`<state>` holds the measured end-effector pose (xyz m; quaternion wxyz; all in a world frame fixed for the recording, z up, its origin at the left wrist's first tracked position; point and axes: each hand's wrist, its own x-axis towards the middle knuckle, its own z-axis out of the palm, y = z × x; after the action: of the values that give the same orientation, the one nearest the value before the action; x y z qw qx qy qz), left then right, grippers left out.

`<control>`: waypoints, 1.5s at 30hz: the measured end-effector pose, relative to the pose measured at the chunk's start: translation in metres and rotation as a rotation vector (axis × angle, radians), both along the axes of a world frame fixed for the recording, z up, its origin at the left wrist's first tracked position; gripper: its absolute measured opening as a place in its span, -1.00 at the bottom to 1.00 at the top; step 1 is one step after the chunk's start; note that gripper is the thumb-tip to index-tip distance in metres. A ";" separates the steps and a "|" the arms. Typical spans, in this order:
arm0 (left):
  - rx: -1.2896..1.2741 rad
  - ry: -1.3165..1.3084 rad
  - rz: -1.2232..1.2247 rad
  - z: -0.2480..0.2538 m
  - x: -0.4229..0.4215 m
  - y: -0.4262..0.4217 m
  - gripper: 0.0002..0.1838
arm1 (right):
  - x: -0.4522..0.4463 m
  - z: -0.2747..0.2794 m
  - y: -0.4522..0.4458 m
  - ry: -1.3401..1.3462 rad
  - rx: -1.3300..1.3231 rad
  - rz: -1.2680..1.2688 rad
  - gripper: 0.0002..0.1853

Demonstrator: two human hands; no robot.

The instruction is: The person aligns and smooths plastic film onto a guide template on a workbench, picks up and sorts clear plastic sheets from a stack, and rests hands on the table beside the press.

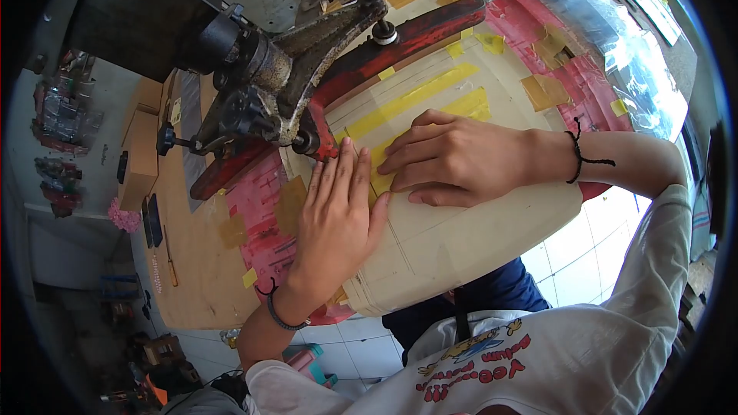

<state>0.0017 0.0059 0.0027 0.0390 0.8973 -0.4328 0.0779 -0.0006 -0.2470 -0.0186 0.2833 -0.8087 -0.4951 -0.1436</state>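
My left hand (336,211) lies flat, fingers stretched out together, on a pale tan board (453,250). Its fingertips reach close to the tip of a red metal bar (400,42) on a press (265,69). My right hand (469,161) rests on the same board, its fingers apart and slightly bent, with the fingertips over yellow tape (411,100). The thumbs are close together. Dark ruled lines run across the board near the hands. Whether a thin clear sheet lies under the fingers I cannot tell.
Red patterned sheeting (523,23) with brown tape patches surrounds the board. Clear plastic sheets (615,27) lie at the upper right. On the left are a cardboard box (141,161), a wooden-handled tool (171,261) and black objects (154,219). The press overhangs the upper left.
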 end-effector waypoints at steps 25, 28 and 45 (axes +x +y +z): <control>-0.082 0.087 -0.037 -0.001 0.002 -0.002 -0.46 | -0.001 0.000 0.001 0.010 0.043 0.034 -0.79; -0.107 0.122 -0.035 0.003 0.004 -0.002 -0.48 | -0.001 0.000 0.001 0.006 0.044 0.007 -0.80; -0.098 0.108 -0.167 0.002 0.002 -0.003 -0.18 | 0.000 0.001 0.000 0.038 0.027 -0.001 -0.76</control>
<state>0.0038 0.0029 0.0045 0.1125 0.8580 -0.4990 0.0469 -0.0006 -0.2466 -0.0175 0.3036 -0.8075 -0.4874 -0.1353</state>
